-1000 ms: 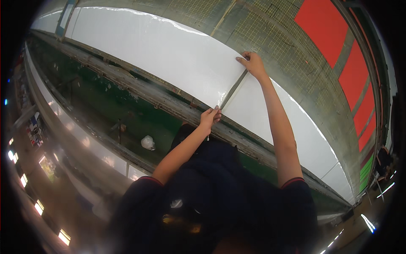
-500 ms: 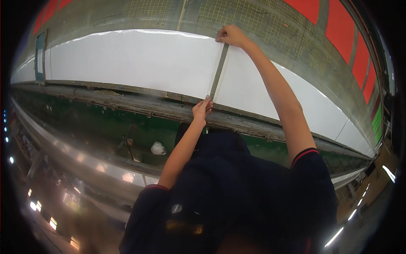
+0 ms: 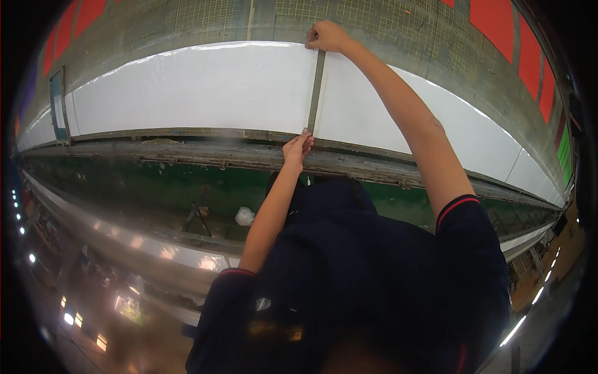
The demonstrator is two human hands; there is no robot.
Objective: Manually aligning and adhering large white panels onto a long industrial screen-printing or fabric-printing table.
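Observation:
A long, glossy white sheet (image 3: 193,87) lies on the grey table to the left. A second white sheet (image 3: 374,106) lies to its right, with a narrow grey strip of bare table (image 3: 317,90) between their edges. My left hand (image 3: 298,148) is closed in a pinch at the near right corner of the left sheet, by the table's near edge. At that sheet's far right corner, beside the far end of the gap, my right hand (image 3: 327,37) is pinched too, its arm stretched across the right sheet. The fingertips partly hide both corners.
A metal rail (image 3: 218,153) runs along the table's near edge, against my body. Past the sheets is a yellow grid pattern (image 3: 299,15). Red panels (image 3: 492,25) lie farther off. A wood-and-teal frame (image 3: 59,106) stands at left. A crumpled whitish bundle (image 3: 245,216) rests on the green floor.
The whole view has turned and shifted slightly. Both hands keep their pinch at the same two corners of the left sheet, and the gap between the sheets looks about the same.

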